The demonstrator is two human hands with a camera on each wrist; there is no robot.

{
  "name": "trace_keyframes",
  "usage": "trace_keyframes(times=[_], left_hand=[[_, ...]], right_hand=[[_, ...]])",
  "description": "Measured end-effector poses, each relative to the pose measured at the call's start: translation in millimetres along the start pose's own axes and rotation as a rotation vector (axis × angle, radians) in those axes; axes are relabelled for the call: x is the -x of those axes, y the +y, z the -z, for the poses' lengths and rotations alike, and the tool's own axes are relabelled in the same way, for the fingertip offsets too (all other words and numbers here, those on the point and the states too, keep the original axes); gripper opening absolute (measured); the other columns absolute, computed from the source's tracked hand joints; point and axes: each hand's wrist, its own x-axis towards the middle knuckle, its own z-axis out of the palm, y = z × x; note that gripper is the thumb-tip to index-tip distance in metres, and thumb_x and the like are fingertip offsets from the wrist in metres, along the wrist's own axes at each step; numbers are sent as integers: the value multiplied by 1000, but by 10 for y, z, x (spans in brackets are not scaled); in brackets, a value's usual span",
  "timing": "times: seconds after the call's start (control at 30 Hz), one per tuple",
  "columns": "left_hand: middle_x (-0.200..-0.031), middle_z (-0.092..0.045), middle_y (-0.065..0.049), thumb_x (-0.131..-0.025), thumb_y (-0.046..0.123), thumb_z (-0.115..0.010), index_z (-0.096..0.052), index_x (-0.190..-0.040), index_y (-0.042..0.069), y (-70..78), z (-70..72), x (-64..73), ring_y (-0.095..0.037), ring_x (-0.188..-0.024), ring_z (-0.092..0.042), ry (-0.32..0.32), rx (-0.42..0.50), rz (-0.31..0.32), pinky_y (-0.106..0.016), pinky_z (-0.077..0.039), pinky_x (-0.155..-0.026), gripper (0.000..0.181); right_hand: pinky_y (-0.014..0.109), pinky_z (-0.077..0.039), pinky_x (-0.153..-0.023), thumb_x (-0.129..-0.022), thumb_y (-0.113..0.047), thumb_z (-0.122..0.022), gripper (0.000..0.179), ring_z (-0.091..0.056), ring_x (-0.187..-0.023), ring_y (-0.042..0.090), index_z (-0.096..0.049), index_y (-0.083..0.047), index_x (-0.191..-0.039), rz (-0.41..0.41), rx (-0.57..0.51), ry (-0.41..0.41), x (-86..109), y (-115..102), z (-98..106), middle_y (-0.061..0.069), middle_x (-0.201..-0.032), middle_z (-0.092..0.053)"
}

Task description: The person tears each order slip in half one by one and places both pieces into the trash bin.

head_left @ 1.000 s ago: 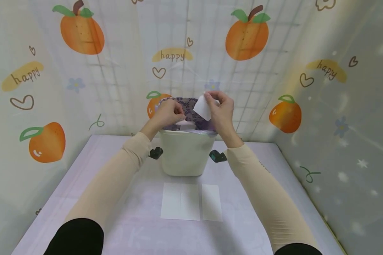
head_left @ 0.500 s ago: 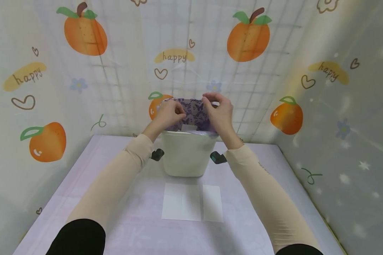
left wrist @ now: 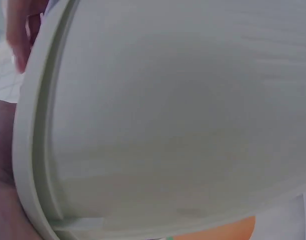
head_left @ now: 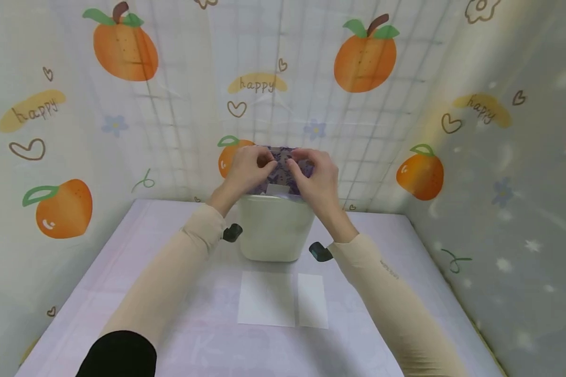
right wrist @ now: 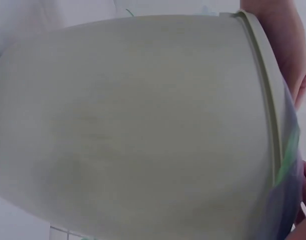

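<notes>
A cream bin (head_left: 275, 228) stands on the table, with a purple patterned liner (head_left: 282, 168) showing above its front rim. Inside, just over that rim, a small white piece of paper (head_left: 278, 189) is visible. My left hand (head_left: 246, 172) is over the bin's left side, thumb and index fingertips close together, nothing showing between them. Over the right side, my right hand (head_left: 318, 178) faces it with loosely bent fingers and a gap before the thumb. Both wrist views are mostly filled by the bin's wall (left wrist: 167, 110), the hands partly cut off at the edge.
In front of the bin lie a wide white paper sheet (head_left: 266, 298) and a narrower white strip (head_left: 313, 300) beside it. A black wrist device (head_left: 232, 232) sits near the bin's left side. Behind the table (head_left: 170, 293) hangs a curtain (head_left: 188, 125) printed with oranges.
The white paper piece in my right hand has gone from it. That hand then moved left and slightly down, nearer my left hand, which stayed almost in place.
</notes>
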Motion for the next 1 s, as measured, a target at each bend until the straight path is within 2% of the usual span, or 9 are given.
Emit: trace_keyframes(times=[0.27,0.43,0.6,0.73,0.87,1.0], left_hand=[[-87,-75,-5,-98,17,-73,-76,-90,9,19,97,167,-19,-81,-64,47,47,-63,-35,-51,-81,11],[-88,-75,-3,-97,16,-75,-77,-91,11,73,60,285,-21,-87,-63,55,79,-70,-37,-48,-85,9],[-88,-76,-2,-96,16,-77,-77,-90,12,125,-14,415,-26,-91,-60,86,108,-122,-40,-43,-89,7],[-87,-76,-1,-95,14,-78,-78,-90,12,175,-81,567,-25,-89,-58,137,158,-163,-39,-46,-86,5],[-88,-75,-3,-93,12,-79,-78,-91,9,239,-145,715,-22,-91,-58,210,236,-226,-40,-51,-82,3],[-88,-72,-6,-91,11,-79,-79,-92,7,291,-211,854,-22,-93,-57,286,294,-290,-39,-55,-82,4]], right_hand=[[41,-53,-96,-95,-13,-77,20,-67,-109,26,-77,-3,-112,18,-47,57,190,13,36,10,-109,-78],[35,-51,-95,-94,-13,-76,21,-66,-108,24,-78,-6,-113,20,-57,84,316,46,113,8,-107,-78],[39,-50,-94,-94,-13,-77,20,-65,-107,23,-78,-9,-113,30,-78,111,436,3,170,5,-105,-78],[39,-48,-94,-94,-10,-77,20,-65,-106,25,-77,-9,-113,63,-95,127,555,-53,175,5,-105,-78],[33,-44,-96,-91,-2,-77,23,-64,-106,32,-76,-4,-114,118,-106,149,685,-96,145,12,-105,-77],[36,-46,-95,-88,3,-76,24,-63,-104,36,-75,0,-112,168,-140,172,805,-129,94,17,-103,-76]])
